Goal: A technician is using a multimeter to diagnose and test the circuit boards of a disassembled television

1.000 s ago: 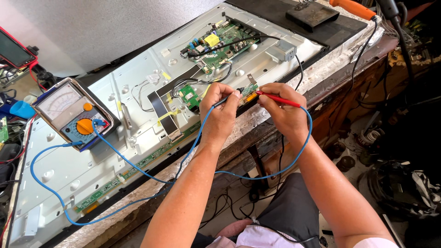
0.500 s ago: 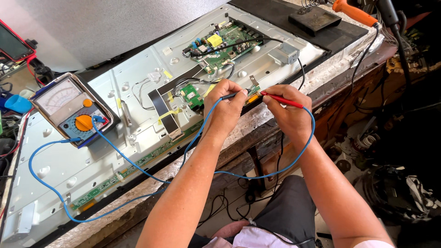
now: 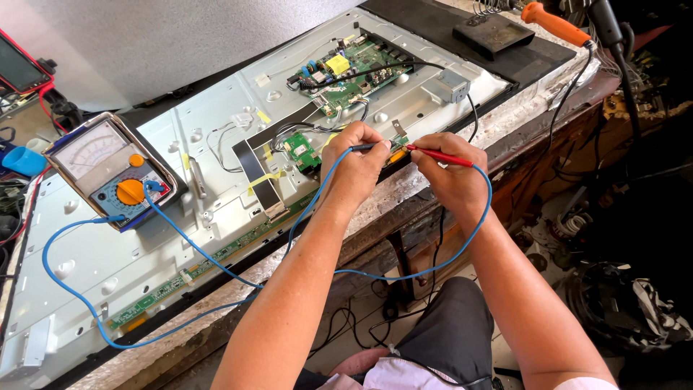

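Electronics repair workshop: multimeter, soldering iron

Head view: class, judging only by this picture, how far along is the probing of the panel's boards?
Done: the panel lies back-up with its boards bared, and the meter is wired with blue leads. In hand: the left hand holds the black probe and the right hand the red probe, tips meeting at the panel's near edge. Left: the main board lies untouched.
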